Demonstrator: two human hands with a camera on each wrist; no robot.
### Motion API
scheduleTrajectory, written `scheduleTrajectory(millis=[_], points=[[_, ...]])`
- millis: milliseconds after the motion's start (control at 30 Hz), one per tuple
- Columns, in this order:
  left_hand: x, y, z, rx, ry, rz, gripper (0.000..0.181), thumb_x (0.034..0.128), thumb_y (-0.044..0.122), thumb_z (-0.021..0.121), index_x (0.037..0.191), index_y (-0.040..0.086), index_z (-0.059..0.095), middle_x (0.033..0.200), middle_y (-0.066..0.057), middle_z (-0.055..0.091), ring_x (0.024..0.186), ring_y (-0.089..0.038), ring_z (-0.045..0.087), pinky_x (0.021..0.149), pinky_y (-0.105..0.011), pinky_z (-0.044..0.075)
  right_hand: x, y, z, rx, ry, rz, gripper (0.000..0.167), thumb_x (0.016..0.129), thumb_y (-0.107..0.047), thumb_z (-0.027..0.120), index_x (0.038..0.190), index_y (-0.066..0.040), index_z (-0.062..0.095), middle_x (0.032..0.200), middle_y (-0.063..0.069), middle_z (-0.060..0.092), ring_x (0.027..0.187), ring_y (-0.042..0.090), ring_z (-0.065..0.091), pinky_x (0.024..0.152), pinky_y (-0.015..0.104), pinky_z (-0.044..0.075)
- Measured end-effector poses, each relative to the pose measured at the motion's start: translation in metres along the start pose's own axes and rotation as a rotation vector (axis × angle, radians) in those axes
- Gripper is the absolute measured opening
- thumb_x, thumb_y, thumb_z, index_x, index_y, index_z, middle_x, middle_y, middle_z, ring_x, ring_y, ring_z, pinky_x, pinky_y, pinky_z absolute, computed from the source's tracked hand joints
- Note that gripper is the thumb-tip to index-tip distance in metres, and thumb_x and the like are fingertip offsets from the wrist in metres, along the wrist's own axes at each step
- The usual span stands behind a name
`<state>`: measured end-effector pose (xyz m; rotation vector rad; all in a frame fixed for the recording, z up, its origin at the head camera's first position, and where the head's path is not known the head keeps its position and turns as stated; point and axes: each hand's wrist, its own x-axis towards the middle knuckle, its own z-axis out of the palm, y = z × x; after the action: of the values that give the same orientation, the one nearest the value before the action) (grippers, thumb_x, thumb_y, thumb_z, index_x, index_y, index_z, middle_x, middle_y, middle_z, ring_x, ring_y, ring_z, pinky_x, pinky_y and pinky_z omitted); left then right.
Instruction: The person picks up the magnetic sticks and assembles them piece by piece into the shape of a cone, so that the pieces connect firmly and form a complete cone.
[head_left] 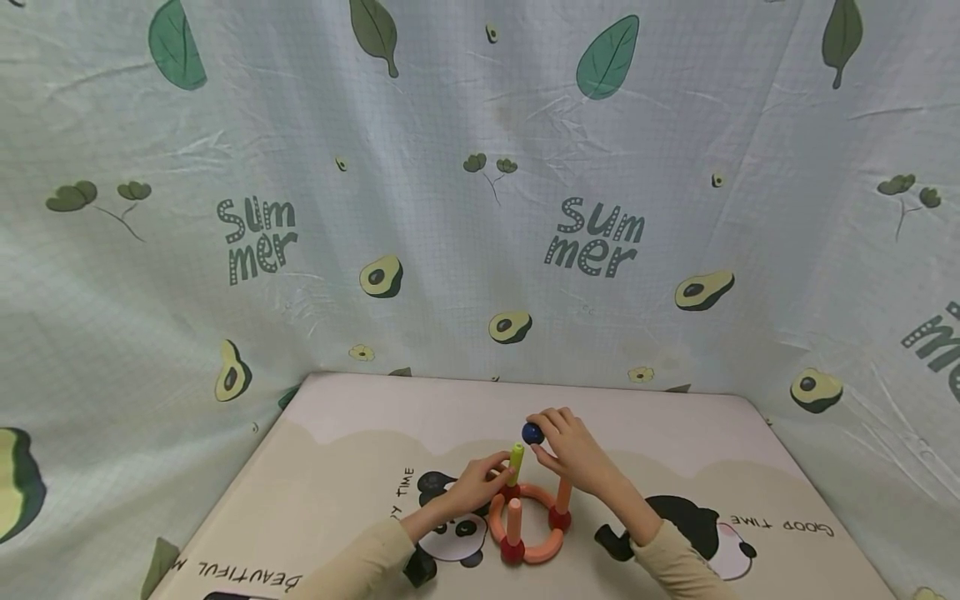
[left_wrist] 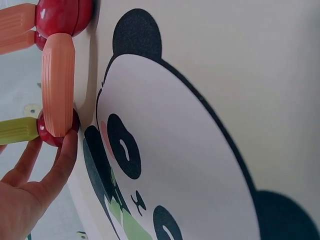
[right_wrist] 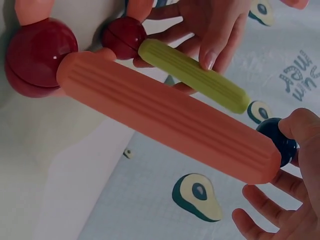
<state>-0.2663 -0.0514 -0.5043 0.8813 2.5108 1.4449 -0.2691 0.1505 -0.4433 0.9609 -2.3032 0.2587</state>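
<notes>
A dark blue ball (head_left: 532, 433) is pinched between the thumb and fingers of my right hand (head_left: 576, 454), just above and right of a yellow-green rod (head_left: 516, 463). My left hand (head_left: 472, 485) grips that rod low down, thumb on one side and fingers on the other, as the right wrist view shows. The rod stands upright in a red ball connector (right_wrist: 123, 38), one of several joined by curved orange pieces (head_left: 546, 550) into a ring on the table. Two orange rods (head_left: 513, 522) also rise from red connectors. In the right wrist view, the nearer orange rod (right_wrist: 170, 117) partly covers the blue ball.
The table (head_left: 337, 467) has a printed cover with pandas and lettering. A dark-edged object or print (head_left: 232, 596) is cut off at the bottom edge. Behind the table hangs a pale curtain (head_left: 450, 217) printed with avocados and leaves.
</notes>
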Motion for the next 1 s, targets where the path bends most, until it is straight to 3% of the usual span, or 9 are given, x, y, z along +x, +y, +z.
scheduleTrajectory(millis=[300, 533, 1000], points=[[0.0012, -0.0025, -0.0003, 0.024, -0.009, -0.004, 0.036, 0.0940, 0.028, 0.043, 0.123, 0.008, 0.050, 0.098, -0.015, 0.065, 0.083, -0.027, 0.065, 0.064, -0.022, 0.049, 0.0026, -0.0048, 0.0013, -0.001, -0.013, -0.014, 0.035, 0.079, -0.023, 0.065, 0.110, -0.012, 0.055, 0.101, 0.000, 0.056, 0.088, 0.014, 0.048, 0.070, 0.031, 0.043], [0.0005, -0.0007, -0.0004, 0.023, -0.009, 0.027, 0.033, 0.0940, 0.025, 0.043, 0.119, 0.004, 0.050, 0.095, -0.014, 0.066, 0.084, -0.027, 0.065, 0.067, -0.022, 0.049, 0.0022, -0.0074, 0.0031, 0.006, -0.036, -0.003, 0.035, 0.080, -0.025, 0.065, 0.112, -0.012, 0.054, 0.103, 0.001, 0.056, 0.090, 0.015, 0.048, 0.071, 0.032, 0.043], [-0.0003, -0.0011, 0.0002, 0.011, -0.016, 0.031, 0.032, 0.0938, 0.026, 0.043, 0.120, 0.009, 0.051, 0.095, -0.014, 0.066, 0.084, -0.029, 0.065, 0.067, -0.021, 0.048, -0.0004, -0.0095, 0.0052, -0.003, -0.050, -0.012, 0.037, 0.080, -0.025, 0.065, 0.113, -0.013, 0.054, 0.105, 0.001, 0.055, 0.091, 0.015, 0.046, 0.071, 0.032, 0.043]])
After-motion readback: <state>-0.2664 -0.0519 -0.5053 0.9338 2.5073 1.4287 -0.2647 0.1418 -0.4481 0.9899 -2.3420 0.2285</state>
